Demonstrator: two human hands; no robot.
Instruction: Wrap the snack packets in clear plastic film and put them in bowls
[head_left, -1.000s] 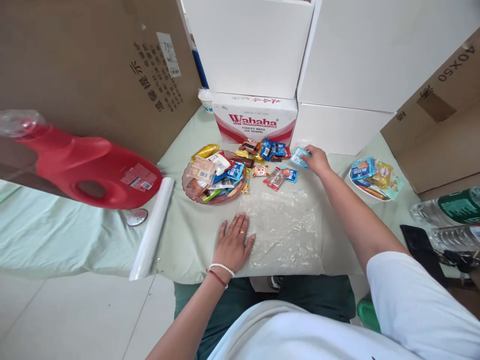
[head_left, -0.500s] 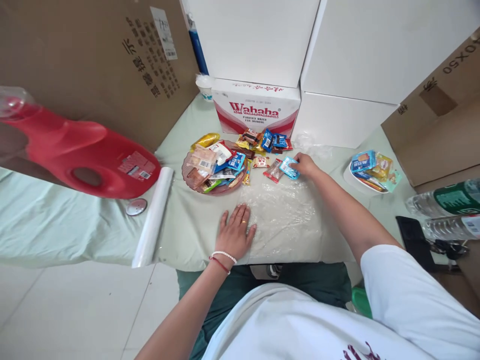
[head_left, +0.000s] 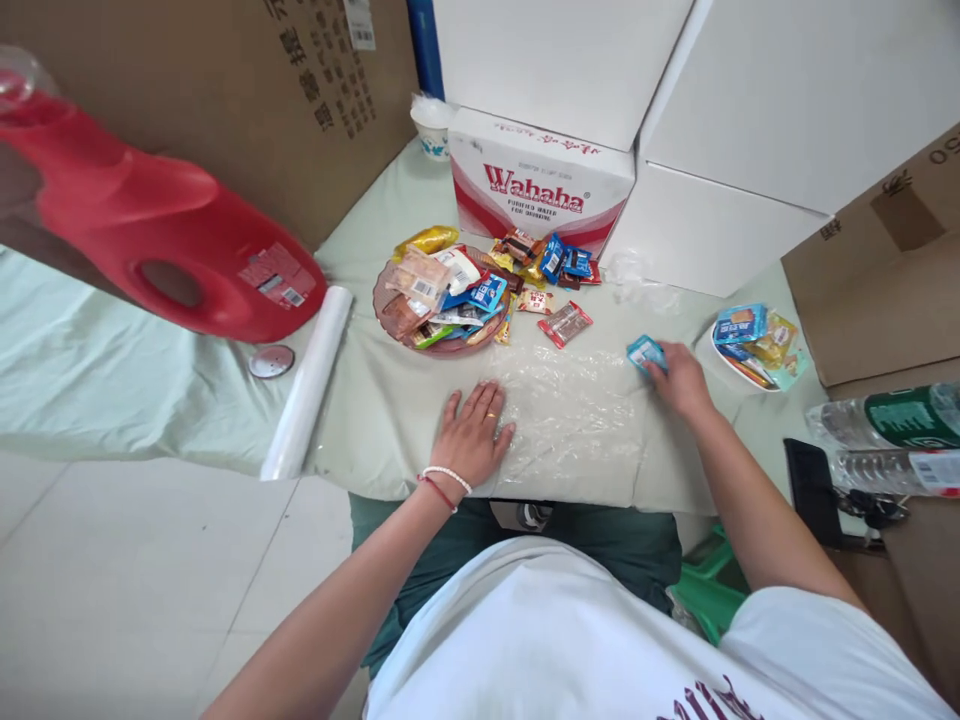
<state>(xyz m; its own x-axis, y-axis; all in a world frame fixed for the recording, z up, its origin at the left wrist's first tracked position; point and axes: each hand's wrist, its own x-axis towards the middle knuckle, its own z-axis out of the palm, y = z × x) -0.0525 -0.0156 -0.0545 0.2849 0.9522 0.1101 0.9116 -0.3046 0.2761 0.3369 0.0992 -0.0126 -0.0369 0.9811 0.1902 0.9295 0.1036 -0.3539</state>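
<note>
My left hand (head_left: 472, 435) lies flat, fingers spread, on the left edge of a sheet of clear plastic wrap (head_left: 574, 410) spread over the pale green cloth. My right hand (head_left: 679, 380) pinches a small light-blue snack packet (head_left: 645, 352) at the sheet's right edge. Behind the sheet stands a brownish plate (head_left: 386, 300) heaped with wrapped snacks, with more loose packets (head_left: 559, 262) beside it. A white plate (head_left: 709, 350) holding a few packets sits to the right of my right hand.
A roll of plastic wrap (head_left: 307, 385) and a small round lid (head_left: 271, 361) lie at the left. A big red jug (head_left: 150, 240) looms near left. A Wahaha box (head_left: 536, 190), white boxes, cardboard boxes and a paper cup (head_left: 433, 128) line the back. Water bottles (head_left: 892, 440) lie at right.
My right hand has carried the light-blue packet from the loose pile near the Wahaha box rightward and nearer, to the right edge of the plastic sheet. My left hand stayed put.
</note>
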